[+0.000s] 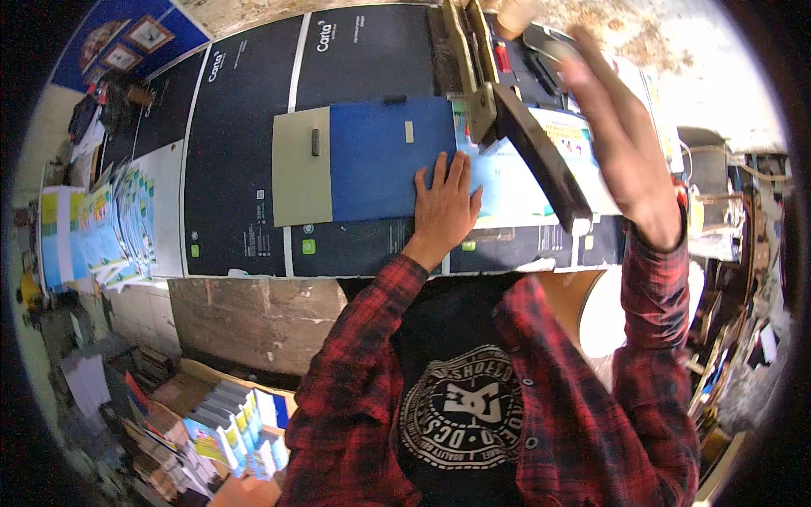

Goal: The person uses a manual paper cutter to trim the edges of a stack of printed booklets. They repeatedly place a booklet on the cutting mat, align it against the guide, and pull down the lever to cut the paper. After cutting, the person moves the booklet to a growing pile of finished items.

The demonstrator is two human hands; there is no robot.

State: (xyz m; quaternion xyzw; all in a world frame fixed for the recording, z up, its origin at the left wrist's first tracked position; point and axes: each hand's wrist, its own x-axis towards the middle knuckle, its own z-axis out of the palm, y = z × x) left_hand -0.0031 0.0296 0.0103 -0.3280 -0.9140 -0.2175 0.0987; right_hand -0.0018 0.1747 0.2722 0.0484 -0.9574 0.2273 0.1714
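Note:
My left hand (448, 207) lies flat with its fingers spread, on the right end of a blue board (372, 160) and the edge of a printed light-blue sheet (511, 186). Joined to the board's left side is a grey-green panel (300, 182). A small dark bar (316, 142) rests on the panel, and a short pale strip (409, 132) on the blue part. My right hand (627, 148) is raised over the table's right end, fingers stretched out and blurred, holding nothing I can see. Close to its left slants a long dark lever (541, 156).
The lever meets wooden beams (465, 51) at the table's back. Black sheets (241, 144) cover the table. Fanned printed sheets (131, 220) are on the left. A red object (503, 57) lies behind the lever. Below left, a box holds stacked booklets (241, 431).

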